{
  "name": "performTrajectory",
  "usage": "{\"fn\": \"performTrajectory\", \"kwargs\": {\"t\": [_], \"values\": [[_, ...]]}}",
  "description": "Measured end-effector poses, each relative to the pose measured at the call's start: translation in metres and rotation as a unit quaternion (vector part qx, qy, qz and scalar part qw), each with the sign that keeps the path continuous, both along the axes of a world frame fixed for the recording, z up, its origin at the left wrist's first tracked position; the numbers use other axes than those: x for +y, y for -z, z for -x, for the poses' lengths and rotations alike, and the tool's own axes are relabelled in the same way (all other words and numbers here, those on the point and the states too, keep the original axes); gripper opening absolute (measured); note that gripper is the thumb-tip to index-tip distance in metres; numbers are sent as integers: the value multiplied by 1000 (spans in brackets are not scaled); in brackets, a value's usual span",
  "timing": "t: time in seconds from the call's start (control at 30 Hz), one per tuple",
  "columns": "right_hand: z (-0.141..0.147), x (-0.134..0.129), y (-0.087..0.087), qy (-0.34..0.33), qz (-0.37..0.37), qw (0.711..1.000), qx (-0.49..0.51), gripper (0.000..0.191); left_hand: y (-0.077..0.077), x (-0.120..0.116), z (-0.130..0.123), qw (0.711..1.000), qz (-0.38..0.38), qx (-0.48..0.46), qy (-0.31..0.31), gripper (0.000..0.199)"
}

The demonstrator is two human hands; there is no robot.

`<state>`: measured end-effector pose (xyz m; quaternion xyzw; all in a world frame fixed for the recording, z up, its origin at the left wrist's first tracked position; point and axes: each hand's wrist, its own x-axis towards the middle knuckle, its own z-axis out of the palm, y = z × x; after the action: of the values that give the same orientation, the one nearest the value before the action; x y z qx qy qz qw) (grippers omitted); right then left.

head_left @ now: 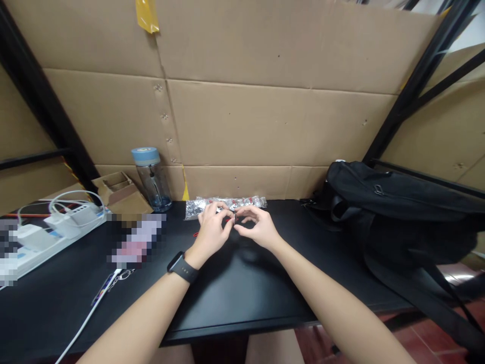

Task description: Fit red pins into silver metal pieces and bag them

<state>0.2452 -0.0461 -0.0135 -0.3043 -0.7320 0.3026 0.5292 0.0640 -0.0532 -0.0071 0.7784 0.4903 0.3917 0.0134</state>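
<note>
Over the middle of the black table, my left hand (215, 228) and my right hand (261, 228) meet at the fingertips. Between them is a small thin object (234, 217), light along its edge, with a bit of red beside it; its kind is too small to make out. Both hands have thumb and fingers closed in a pinch around it. My left wrist wears a black watch (182, 266). A red loop (196, 234) lies by my left hand. Just behind the hands are clear plastic packets (193, 208) with red bits inside, partly covered by my fingers.
At the left stand a blue-lidded bottle (151, 179), an opened cardboard box (123, 194) and a white power strip (56, 242). A white cable (89, 316) runs to a blurred-out phone-like item (140, 237). A black bag (394, 217) fills the right side. Cardboard (242, 121) walls the back.
</note>
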Motion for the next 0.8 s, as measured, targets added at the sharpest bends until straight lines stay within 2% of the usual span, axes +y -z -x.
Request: {"fn": "performTrajectory", "kwargs": {"t": [0.17, 0.27, 0.4, 0.6, 0.8], "values": [[-3, 8, 7, -28, 70, 996, 48, 38, 0, -1, 0, 999, -33, 36, -5, 11], [-9, 13, 7, -27, 95, 995, 24, 33, -1, 0, 1, 997, -41, 60, -12, 12], [-13, 14, 2, 4, 46, 996, -71, 20, -3, -1, 3, 998, -42, 55, -4, 10], [-13, 11, -2, 36, -5, 987, -155, 15, -4, 2, 5, 999, -20, 40, 29, 12], [-23, 14, -1, 60, -63, 955, -285, 8, 1, 20, 26, 998, 15, 56, 4, 16]]}}
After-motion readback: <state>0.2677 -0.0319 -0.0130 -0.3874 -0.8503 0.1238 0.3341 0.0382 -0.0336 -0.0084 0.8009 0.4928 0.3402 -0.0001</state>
